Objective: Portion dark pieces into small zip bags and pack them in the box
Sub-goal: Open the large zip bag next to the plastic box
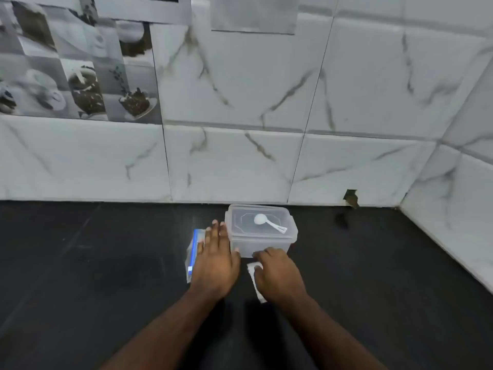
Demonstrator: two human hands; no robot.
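Note:
A clear plastic box (262,237) with its lid on stands on the black counter near the wall. A white scoop (268,222) lies on the lid. My left hand (214,259) lies flat with straight fingers on a stack of zip bags with blue strips (192,259), just left of the box. My right hand (277,276) rests in front of the box, fingers bent over a small white bag (253,283) on the counter, fingertips near the box's front wall. No dark pieces are visible.
The black counter (106,276) stretches left and right of the box. A white marble-tiled wall (240,156) rises right behind the box and wraps round at the right (453,209). A small chipped hole (351,198) sits at the wall's base.

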